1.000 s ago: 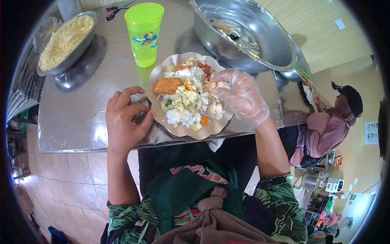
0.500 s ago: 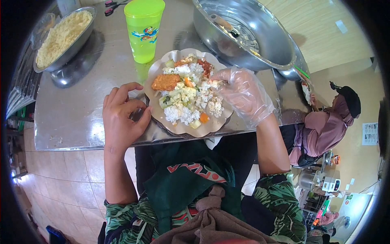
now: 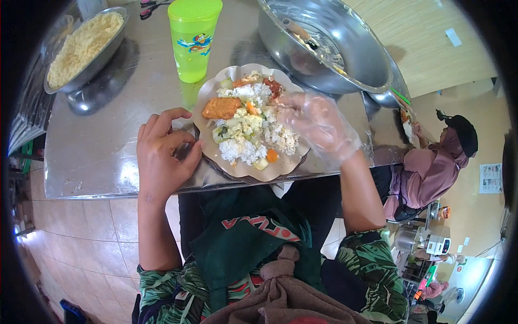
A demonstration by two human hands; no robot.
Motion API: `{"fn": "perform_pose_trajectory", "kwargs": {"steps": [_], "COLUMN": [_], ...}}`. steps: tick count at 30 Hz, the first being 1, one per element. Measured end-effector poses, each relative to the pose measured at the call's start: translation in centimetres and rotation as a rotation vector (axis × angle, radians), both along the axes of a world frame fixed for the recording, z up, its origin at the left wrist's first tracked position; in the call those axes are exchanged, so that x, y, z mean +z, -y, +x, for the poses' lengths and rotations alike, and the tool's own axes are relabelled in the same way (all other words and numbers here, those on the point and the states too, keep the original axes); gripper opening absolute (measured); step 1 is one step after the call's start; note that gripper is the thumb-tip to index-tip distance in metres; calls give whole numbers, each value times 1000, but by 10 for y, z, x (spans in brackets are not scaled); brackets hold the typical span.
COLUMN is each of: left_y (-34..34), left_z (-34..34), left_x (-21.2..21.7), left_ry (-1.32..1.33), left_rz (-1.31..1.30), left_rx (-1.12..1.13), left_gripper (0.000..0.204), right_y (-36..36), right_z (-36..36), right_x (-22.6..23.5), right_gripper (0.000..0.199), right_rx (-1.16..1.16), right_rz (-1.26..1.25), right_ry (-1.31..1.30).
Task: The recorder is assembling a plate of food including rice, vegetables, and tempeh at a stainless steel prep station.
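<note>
A brown paper-lined plate (image 3: 208,144) sits at the near edge of a steel table (image 3: 108,146). It holds white rice, chopped vegetables, a fried orange patty (image 3: 221,108) and red sauce. My left hand (image 3: 162,154) rests bare on the table against the plate's left rim, fingers curled on the paper edge. My right hand (image 3: 318,125), in a clear plastic glove, lies over the plate's right side with fingertips in the rice. Nothing is lifted in either hand.
A green plastic cup (image 3: 193,38) stands just behind the plate. A large steel bowl (image 3: 334,48) with a utensil is at the back right; a steel tray of yellow grated food (image 3: 81,46) is at the back left. A seated person (image 3: 437,167) is at right.
The gloved right hand has shifted leftward over the food. The left hand stays at the plate's left rim. The view has drifted slightly.
</note>
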State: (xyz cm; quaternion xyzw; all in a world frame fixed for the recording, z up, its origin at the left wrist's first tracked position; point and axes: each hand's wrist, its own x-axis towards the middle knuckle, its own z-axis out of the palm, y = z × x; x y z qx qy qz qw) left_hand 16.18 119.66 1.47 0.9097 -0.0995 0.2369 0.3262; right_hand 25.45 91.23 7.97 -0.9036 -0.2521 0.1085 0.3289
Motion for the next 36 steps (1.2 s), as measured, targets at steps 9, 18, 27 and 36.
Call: {"fn": "perform_pose_trajectory", "kwargs": {"steps": [9,18,27,36], "left_y": [0,0,1,2], "left_z": [1,0,-2,0], "left_x": [2,0,2,1], "left_ry": [2,-25,-43,-38], "left_rz": [-22,-14,-18,-16], "left_rx": [-16,-12,-2,-3], "left_gripper": [12,12,12,12], "right_y": [-25,-2,-19,-5], "right_z": [-25,-7,-16,-13], "right_x": [14,3,4,3], "right_gripper": [42,34,40,52], "right_rx": [83,61,145,132], "right_rz": [-16,71,-385,-101], "right_ry": [229,185,333,121]}}
